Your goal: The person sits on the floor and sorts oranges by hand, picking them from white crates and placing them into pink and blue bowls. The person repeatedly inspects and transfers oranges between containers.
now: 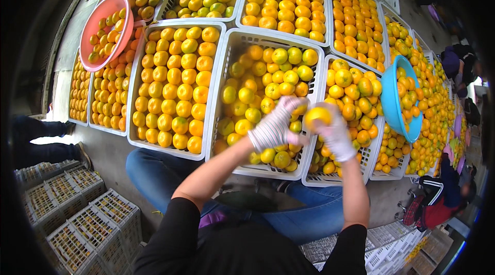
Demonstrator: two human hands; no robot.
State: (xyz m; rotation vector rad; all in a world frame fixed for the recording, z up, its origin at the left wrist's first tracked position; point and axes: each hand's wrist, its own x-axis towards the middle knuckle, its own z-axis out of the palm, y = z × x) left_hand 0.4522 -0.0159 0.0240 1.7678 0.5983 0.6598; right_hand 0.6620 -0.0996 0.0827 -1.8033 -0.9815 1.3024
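Note:
My right hand (337,134), in a striped glove, grips an orange mandarin (318,116) above the shared edge of two crates. Beside it, my left hand (276,125), gloved the same way, has its fingers spread over the middle crate and seems to hold nothing. Both hands are slightly blurred. The middle light-grey plastic crate (267,171) contains loosely piled yellow, orange and greenish mandarins (253,114), partly covered by my left hand and forearm. To the right, another crate (324,180) bears a higher heap of mandarins (352,87).
Mandarins stand in neat rows in the left crate (130,136). A pink basin (86,29) and a blue basin (391,95), both with fruit, rest on crates. Lidded crates (101,223) are stacked behind me at left. Other people (444,197) are at the right; a person's legs (42,139) show at left.

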